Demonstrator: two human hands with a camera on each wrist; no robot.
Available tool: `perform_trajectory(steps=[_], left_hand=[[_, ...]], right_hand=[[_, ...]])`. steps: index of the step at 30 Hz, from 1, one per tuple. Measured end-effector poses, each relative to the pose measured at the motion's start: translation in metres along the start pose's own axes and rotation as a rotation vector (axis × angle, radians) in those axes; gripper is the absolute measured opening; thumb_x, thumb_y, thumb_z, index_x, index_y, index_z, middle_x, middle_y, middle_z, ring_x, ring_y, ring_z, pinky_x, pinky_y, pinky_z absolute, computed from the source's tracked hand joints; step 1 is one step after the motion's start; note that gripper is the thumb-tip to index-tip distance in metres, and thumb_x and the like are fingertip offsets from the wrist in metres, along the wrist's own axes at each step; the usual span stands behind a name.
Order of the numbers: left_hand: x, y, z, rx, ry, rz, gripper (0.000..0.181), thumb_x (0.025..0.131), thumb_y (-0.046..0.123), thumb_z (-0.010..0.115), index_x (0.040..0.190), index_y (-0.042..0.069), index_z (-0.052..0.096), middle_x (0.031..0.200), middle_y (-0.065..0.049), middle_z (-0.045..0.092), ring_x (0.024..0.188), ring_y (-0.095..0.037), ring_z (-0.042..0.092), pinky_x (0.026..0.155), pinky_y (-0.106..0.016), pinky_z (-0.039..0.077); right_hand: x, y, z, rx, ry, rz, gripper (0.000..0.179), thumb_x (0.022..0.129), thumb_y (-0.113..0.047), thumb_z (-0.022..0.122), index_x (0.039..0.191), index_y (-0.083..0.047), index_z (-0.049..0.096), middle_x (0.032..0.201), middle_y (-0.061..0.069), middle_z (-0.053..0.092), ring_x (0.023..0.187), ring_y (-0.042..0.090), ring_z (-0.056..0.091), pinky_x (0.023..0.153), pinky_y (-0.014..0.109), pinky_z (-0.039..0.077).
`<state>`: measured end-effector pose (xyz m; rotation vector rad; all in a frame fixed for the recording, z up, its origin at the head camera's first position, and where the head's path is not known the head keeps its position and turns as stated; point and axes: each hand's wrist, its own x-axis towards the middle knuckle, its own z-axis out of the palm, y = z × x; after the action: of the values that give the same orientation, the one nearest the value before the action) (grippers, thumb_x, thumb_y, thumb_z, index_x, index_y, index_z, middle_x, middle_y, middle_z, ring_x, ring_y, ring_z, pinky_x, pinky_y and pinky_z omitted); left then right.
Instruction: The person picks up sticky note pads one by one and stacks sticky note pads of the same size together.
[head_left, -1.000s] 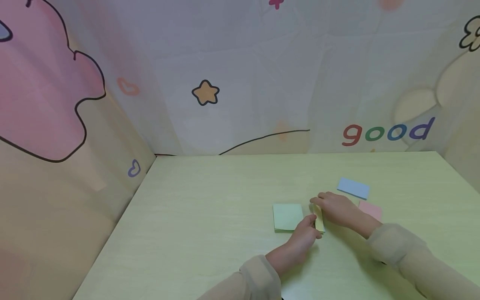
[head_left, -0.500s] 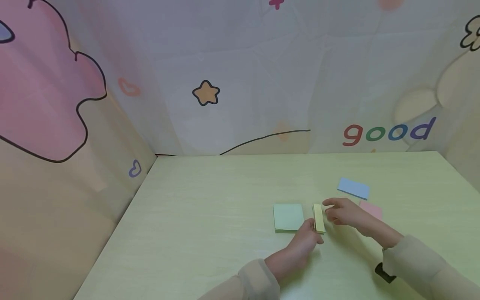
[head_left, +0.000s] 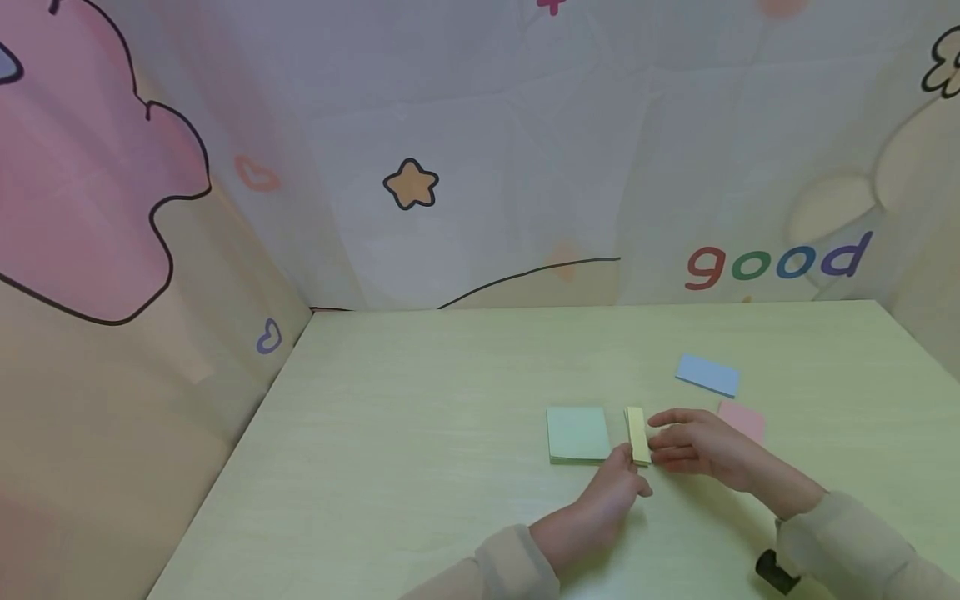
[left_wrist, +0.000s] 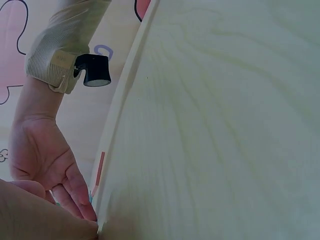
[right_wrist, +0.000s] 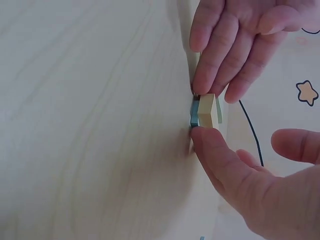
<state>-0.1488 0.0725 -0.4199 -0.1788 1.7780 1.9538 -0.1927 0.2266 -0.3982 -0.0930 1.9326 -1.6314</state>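
In the head view, a narrow yellow sticky-note pad [head_left: 637, 435] lies between the two hands. In the right wrist view, a thin teal-blue edge [right_wrist: 194, 113] shows alongside the yellow pad [right_wrist: 206, 111]. My left hand [head_left: 596, 504] reaches in from the near left, its fingertips right at the pad's near left side. On the opposite side, my right hand [head_left: 708, 450] has its fingers extended, fingertips close against the pad's right edge. Left of the yellow pad lies a square green sticky-note pad [head_left: 577, 433].
A blue pad [head_left: 707, 375] lies farther back on the right. Partly behind the right hand is a pink pad [head_left: 742, 419]. The pale wooden table [head_left: 420, 433] meets a printed cloth backdrop [head_left: 487, 150]. A black wrist camera [head_left: 777, 571] sits under the right sleeve.
My right hand has moved off the yellow pad's far end, rightward and nearer, and its fingers have spread beside the right edge. The left hand has shifted slightly nearer; the pad stays nearly in place.
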Motion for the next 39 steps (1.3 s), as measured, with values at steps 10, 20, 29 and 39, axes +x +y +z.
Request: perform_trajectory(steps=[10,20,29,39], left_hand=[[0.0024,-0.0018,0.0034,-0.034,0.007,0.020,0.068,0.070,-0.010,0.045,0.135,-0.004,0.026,0.142,-0.019,0.027,0.131,-0.034,0.024,0.107,-0.045,0.019],[0.0018,-0.0026,0.0049,-0.052,0.012,0.030,0.068,0.069,-0.010,0.044,0.135,-0.004,0.026,0.143,-0.019,0.026,0.131,-0.035,0.023,0.107,-0.046,0.018],[0.0016,-0.0033,0.0039,-0.056,0.006,0.026,0.068,0.070,-0.009,0.044,0.135,-0.003,0.026,0.143,-0.019,0.026,0.131,-0.035,0.023,0.107,-0.047,0.018],[0.0039,-0.0043,0.0027,-0.067,0.003,0.027,0.067,0.069,-0.009,0.045,0.134,-0.003,0.028,0.142,-0.019,0.027,0.131,-0.035,0.024,0.107,-0.047,0.018]], right_hand=[[-0.0003,0.0015,0.0016,0.016,0.002,0.013,0.041,0.089,-0.016,0.046,0.121,0.007,0.035,0.093,-0.001,0.063,0.082,0.014,0.062,0.072,0.031,0.051],[-0.0005,-0.0001,0.0041,-0.006,0.021,0.029,0.037,0.088,-0.018,0.047,0.118,0.003,0.041,0.090,-0.004,0.063,0.081,0.012,0.062,0.071,0.032,0.050],[-0.0013,-0.0006,0.0059,-0.029,0.035,0.038,0.033,0.088,-0.019,0.048,0.113,0.001,0.046,0.092,-0.003,0.062,0.084,0.014,0.061,0.073,0.034,0.050],[-0.0006,0.0010,0.0071,-0.050,0.043,0.038,0.032,0.088,-0.020,0.047,0.113,0.001,0.048,0.095,-0.002,0.060,0.085,0.013,0.061,0.072,0.034,0.050]])
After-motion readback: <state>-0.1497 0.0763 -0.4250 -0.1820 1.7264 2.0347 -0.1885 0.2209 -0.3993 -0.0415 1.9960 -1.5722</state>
